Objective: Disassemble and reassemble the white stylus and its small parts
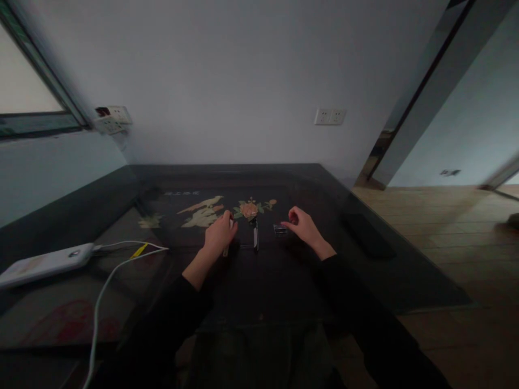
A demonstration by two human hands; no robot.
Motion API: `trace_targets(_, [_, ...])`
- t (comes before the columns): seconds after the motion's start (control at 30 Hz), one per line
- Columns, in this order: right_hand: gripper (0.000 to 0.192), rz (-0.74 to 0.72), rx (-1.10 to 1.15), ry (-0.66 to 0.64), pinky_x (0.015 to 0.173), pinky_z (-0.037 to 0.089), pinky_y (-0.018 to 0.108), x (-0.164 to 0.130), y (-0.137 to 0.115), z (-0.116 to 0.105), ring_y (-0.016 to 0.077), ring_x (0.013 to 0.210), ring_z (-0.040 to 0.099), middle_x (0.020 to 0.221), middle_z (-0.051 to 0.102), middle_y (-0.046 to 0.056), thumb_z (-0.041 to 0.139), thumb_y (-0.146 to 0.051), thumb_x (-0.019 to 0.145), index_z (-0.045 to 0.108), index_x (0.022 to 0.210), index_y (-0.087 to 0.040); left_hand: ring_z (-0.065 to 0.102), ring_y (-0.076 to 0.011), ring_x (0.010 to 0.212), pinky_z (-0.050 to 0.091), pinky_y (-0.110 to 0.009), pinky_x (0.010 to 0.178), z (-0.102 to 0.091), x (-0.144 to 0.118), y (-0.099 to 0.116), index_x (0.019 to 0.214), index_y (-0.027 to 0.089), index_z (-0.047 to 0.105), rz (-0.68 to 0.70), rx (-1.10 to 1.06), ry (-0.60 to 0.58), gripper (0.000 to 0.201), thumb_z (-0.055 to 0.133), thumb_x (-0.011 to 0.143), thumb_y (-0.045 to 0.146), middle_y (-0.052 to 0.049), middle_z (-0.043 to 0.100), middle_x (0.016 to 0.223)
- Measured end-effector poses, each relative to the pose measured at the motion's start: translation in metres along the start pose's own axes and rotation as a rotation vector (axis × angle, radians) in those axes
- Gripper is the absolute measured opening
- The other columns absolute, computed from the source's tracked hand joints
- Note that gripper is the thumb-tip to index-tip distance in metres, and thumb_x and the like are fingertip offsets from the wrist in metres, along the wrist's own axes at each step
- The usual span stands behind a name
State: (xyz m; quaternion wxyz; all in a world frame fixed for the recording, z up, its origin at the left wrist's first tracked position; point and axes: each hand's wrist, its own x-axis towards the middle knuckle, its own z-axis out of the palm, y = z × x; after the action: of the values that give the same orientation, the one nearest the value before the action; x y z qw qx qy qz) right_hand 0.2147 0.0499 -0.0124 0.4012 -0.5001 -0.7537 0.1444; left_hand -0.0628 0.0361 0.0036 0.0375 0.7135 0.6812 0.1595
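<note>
My left hand is closed over the dark tabletop, fingers bent around a thin pale strip whose lower end shows beneath them. Just right of it lies a slim object with a shiny metallic edge, too dim to name. My right hand has its thumb and fingers drawn together; whatever they pinch, if anything, is hidden. Beside that thumb are small, shiny, clear-looking pieces on the table.
The glossy dark table carries a bird-and-flower picture. A white power bank-like device with a white cable lies at left. At right is a flat black object. A wall with sockets stands behind.
</note>
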Motion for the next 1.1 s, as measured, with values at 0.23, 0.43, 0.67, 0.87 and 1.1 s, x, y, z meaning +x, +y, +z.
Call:
trace_targets(0.23, [0.041,-0.089,-0.056,0.075,0.053,0.027,0.024,-0.018,-0.035,0.013,0.0105,0.052,0.034,0.055,0.035,-0.004,0.053,-0.031,0.086,0.025,0.058,-0.022,0.056,-0.0141,0.074,0.040,-0.024,0.067,0.016,-0.034,0.029,0.078,0.019,0.047,0.532,-0.191,0.070,0.009,0.043,0.086,0.019,-0.003,0.059,0.081])
trace_targets(0.43, [0.030,-0.447,-0.309,-0.263,0.059,0.029,0.027,-0.047,-0.035,0.032,0.0136,0.058,0.045,0.058,0.052,0.000,0.046,-0.016,0.087,0.044,0.057,-0.020,0.053,-0.0142,0.066,0.036,-0.026,0.059,0.032,-0.061,0.033,0.076,0.019,0.051,1.131,-0.040,-0.123,0.007,0.048,0.081,0.015,-0.003,0.058,0.073])
trace_targets(0.67, [0.018,-0.486,-0.360,-0.495,0.055,0.028,0.026,-0.054,-0.045,0.046,0.0140,0.058,0.053,0.063,0.062,0.002,0.054,-0.011,0.079,0.057,0.063,-0.018,0.049,-0.0112,0.056,0.030,-0.025,0.054,0.029,-0.059,0.032,0.068,0.019,0.048,1.086,-0.125,-0.202,0.011,0.050,0.076,0.011,0.001,0.054,0.061])
trace_targets(0.87, [0.013,-0.431,-0.359,-0.548,0.056,0.028,0.025,-0.052,-0.047,0.045,0.0150,0.063,0.059,0.069,0.069,0.004,0.056,-0.012,0.079,0.063,0.069,-0.018,0.046,-0.0099,0.054,0.029,-0.024,0.053,0.026,-0.060,0.035,0.065,0.019,0.044,1.023,-0.186,-0.229,0.014,0.051,0.075,0.011,0.004,0.049,0.058])
trace_targets(1.1, [0.013,-0.352,-0.376,-0.577,0.057,0.029,0.025,-0.050,-0.049,0.043,0.0166,0.066,0.063,0.073,0.071,0.005,0.057,-0.013,0.080,0.064,0.071,-0.018,0.044,-0.0099,0.054,0.028,-0.024,0.052,0.028,-0.057,0.034,0.063,0.019,0.042,0.987,-0.221,-0.277,0.016,0.051,0.072,0.009,0.004,0.046,0.057])
